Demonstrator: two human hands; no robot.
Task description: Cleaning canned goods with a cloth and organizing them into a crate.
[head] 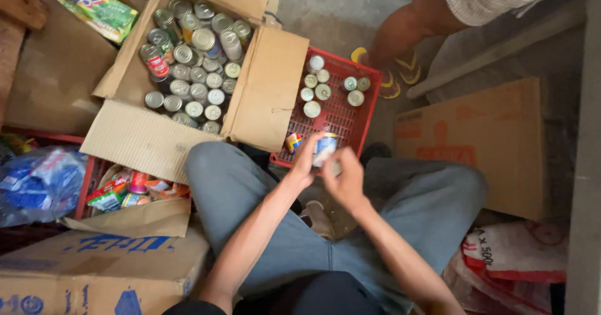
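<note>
While both hands grip it, a blue-and-white tin can (325,148) hangs over the red crate's (369,111) near edge.
Left hand (305,161) and right hand (344,177) pinch it; more cans fill the cardboard box (266,86) beside.

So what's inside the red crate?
The red crate holds several upright cans at its far end. Both hands and their can hide its near corner.

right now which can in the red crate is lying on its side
The colourful can at the red crate's near edge, beside the left hand; the others stand upright, tops showing.
</note>
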